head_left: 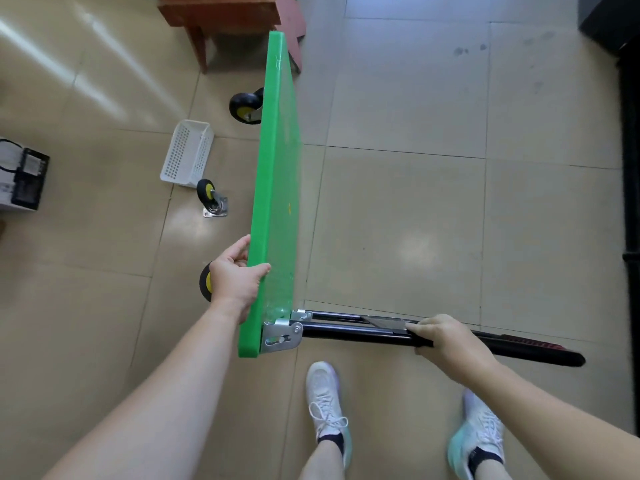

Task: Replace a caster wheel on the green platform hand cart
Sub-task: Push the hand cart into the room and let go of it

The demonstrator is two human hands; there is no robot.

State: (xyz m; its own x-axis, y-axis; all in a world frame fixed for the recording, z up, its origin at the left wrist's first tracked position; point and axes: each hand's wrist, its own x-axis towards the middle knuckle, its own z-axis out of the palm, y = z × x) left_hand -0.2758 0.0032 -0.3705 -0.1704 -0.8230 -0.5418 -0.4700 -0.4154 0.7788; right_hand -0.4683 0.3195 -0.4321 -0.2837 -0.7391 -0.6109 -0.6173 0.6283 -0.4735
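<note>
The green platform cart (275, 188) stands on its side edge, its deck facing right. My left hand (235, 278) grips the upper edge of the platform near its close end. My right hand (441, 336) grips the black handle bar (356, 332), which sticks out to the right from a metal hinge bracket (280, 336). One mounted caster (246, 105) shows at the far end, and another caster (206, 281) is partly hidden behind my left hand. A loose caster wheel (212, 197) with its mounting plate stands on the floor left of the cart.
A white plastic basket (187, 152) lies on the tiled floor left of the cart. A wooden stool (221, 15) stands beyond the far end. A black-and-white box (20, 174) sits at the left edge. Dark furniture (628, 133) lines the right side. My feet (327, 403) are just behind the cart.
</note>
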